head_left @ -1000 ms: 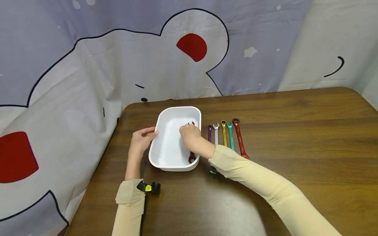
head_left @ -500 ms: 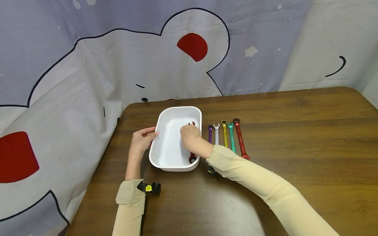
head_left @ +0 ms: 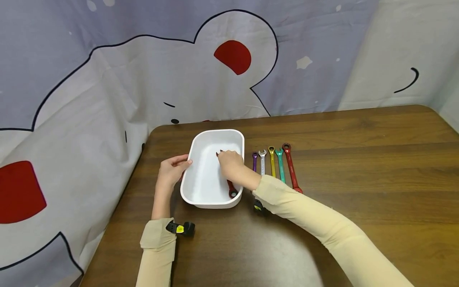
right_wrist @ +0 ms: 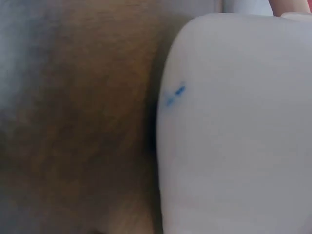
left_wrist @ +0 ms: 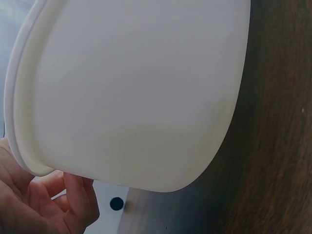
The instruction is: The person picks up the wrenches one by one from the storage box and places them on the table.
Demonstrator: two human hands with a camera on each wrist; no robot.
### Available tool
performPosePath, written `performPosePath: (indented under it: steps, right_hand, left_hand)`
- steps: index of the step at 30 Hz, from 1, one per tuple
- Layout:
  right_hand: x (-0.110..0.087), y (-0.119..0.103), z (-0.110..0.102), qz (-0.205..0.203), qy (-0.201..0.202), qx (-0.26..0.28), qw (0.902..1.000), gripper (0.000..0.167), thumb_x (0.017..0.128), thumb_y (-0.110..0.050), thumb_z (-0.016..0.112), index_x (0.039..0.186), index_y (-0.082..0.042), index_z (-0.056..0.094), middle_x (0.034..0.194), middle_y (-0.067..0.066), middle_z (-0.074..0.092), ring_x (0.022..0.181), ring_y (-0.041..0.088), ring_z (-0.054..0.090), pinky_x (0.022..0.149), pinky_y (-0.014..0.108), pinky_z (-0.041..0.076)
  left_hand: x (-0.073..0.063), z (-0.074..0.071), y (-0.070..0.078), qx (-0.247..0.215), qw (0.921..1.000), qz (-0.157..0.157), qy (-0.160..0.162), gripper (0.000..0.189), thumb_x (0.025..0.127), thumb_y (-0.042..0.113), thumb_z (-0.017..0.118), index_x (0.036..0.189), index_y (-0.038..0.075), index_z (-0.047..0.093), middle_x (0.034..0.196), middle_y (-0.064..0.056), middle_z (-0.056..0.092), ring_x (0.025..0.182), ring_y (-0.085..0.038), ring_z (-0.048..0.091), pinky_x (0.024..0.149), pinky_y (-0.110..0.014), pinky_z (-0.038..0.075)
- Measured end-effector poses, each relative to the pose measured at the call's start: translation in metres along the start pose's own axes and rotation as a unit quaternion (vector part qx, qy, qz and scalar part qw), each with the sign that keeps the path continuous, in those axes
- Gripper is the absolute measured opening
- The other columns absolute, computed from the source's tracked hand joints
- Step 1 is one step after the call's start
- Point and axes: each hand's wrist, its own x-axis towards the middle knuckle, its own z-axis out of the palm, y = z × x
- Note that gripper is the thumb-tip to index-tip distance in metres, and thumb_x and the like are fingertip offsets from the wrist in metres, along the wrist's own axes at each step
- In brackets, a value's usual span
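A white plastic bin (head_left: pixel 204 175) with rounded corners stands on the wooden table. My left hand (head_left: pixel 171 171) holds its left side, the thumb at the rim. In the left wrist view the fingers (left_wrist: pixel 78 197) bend against the outside of its wall. Inside the bin my right hand (head_left: pixel 231 164) grips a red combination wrench (head_left: pixel 231 187). Its ring end lies in the near right corner, and its open end pokes out past the knuckles. The fist hides the shank's middle. The right wrist view shows mostly the bin's outer wall (right_wrist: pixel 234 122).
Right of the bin lies a row of wrenches: purple (head_left: pixel 255 161), silver (head_left: pixel 263 163), yellow (head_left: pixel 272 161), green (head_left: pixel 281 165) and red (head_left: pixel 292 169). My right forearm (head_left: pixel 308 211) covers the lower ends of several. A patterned curtain (head_left: pixel 143 79) hangs behind the table (head_left: pixel 358 159).
The open end of the red wrench in the bin has swung left under my right hand, while its ring end stays in the near right corner. My left hand keeps its place.
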Motion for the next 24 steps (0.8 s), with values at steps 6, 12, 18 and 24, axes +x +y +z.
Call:
performPosePath:
  steps: [6, 12, 18, 24]
  right_hand:
    - [0.006, 0.002, -0.004, 0.014, -0.028, 0.023, 0.9992, 0.020, 0.087, -0.005, 0.060, 0.106, 0.000, 0.066, 0.098, 0.017, 0.070, 0.078, 0.026, 0.064, 0.062, 0.033, 0.055]
    - [0.012, 0.002, -0.010, 0.028, -0.049, 0.011, 0.9984, 0.022, 0.084, -0.011, 0.063, 0.103, 0.000, 0.065, 0.099, 0.016, 0.069, 0.077, 0.024, 0.062, 0.057, 0.028, 0.050]
    - [0.016, 0.003, -0.011, 0.054, -0.080, 0.027, 0.9949, 0.025, 0.082, -0.014, 0.063, 0.103, -0.001, 0.063, 0.101, 0.016, 0.069, 0.049, 0.012, 0.056, 0.044, 0.020, 0.043]
    - [0.017, 0.005, -0.009, 0.054, -0.085, 0.038, 0.9941, 0.025, 0.081, -0.016, 0.063, 0.102, -0.002, 0.062, 0.099, 0.016, 0.069, 0.037, 0.005, 0.048, 0.047, 0.020, 0.044]
  left_hand:
    - [-0.001, 0.000, 0.001, -0.004, 1.0000, 0.001, -0.004, 0.042, 0.091, 0.025, 0.066, 0.129, 0.009, 0.061, 0.122, -0.015, 0.065, 0.079, -0.004, 0.060, 0.063, -0.018, 0.049]
    - [-0.001, -0.001, 0.001, 0.005, 1.0000, -0.001, 0.000, 0.041, 0.092, 0.026, 0.065, 0.129, 0.009, 0.061, 0.121, -0.014, 0.064, 0.088, -0.010, 0.060, 0.065, -0.018, 0.048]
    - [0.000, 0.000, 0.000, 0.007, 1.0000, -0.006, 0.000, 0.040, 0.092, 0.026, 0.065, 0.128, 0.010, 0.062, 0.121, -0.014, 0.064, 0.090, -0.012, 0.060, 0.065, -0.019, 0.048]
    - [0.000, 0.001, -0.001, 0.006, 1.0000, -0.003, 0.001, 0.041, 0.092, 0.026, 0.065, 0.129, 0.010, 0.061, 0.122, -0.014, 0.064, 0.090, -0.012, 0.061, 0.066, -0.019, 0.049]
